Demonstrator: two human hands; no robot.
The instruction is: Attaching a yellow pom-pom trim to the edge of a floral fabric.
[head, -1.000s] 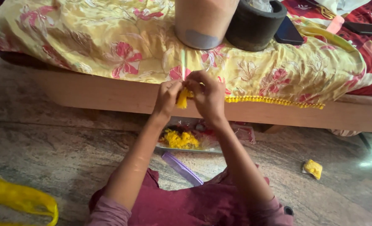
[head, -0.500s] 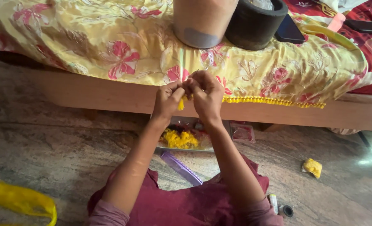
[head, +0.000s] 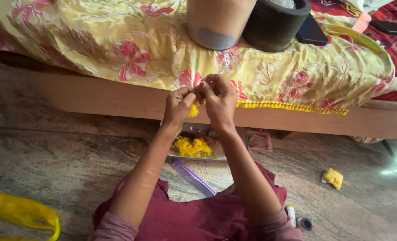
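Note:
My left hand (head: 178, 103) and my right hand (head: 219, 99) meet at the hem of a yellow floral cloth (head: 118, 49) draped over a wooden bed edge. Both pinch a small yellow tassel (head: 193, 110) between their fingertips. A row of yellow tassels (head: 292, 106) runs along the hem to the right of my hands. Below my wrists a tray with loose yellow thread pieces (head: 192, 147) lies on the stone floor.
A purple comb (head: 193, 177) lies by my maroon-clad lap. A yellow scrap (head: 333, 177) lies on the floor at right, a yellow plastic bag (head: 22, 213) at lower left. A tan pot (head: 218, 20), a black round container (head: 274, 22) and a phone (head: 311, 32) rest on the bed.
The hands stay together on the tassel, with small finger movements. The view has shifted slightly.

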